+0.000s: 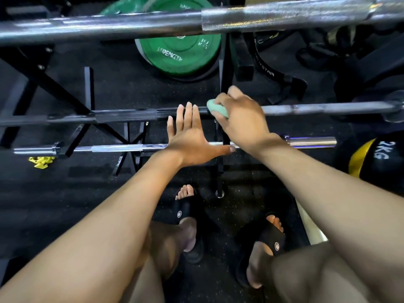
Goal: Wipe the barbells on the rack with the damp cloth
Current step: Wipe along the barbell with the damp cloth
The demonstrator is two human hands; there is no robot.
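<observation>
Three barbells lie across a black rack (91, 90). The top barbell (153, 22) is thick and close to the camera. A dark middle barbell (306, 108) runs across the centre. Lower down sits a chrome barbell (118, 148). My right hand (240, 117) grips a pale green cloth (215, 108) wrapped on the middle barbell. My left hand (190, 136) is flat with straight fingers, its fingertips reaching the middle barbell just left of the cloth, thumb stretched out over the chrome barbell.
Green weight plates (179, 53) stand behind the rack. A black and yellow medicine ball (371, 158) sits at the right. A yellow object (41, 161) lies on the dark rubber floor at the left. My feet in black sandals (185, 213) stand below the rack.
</observation>
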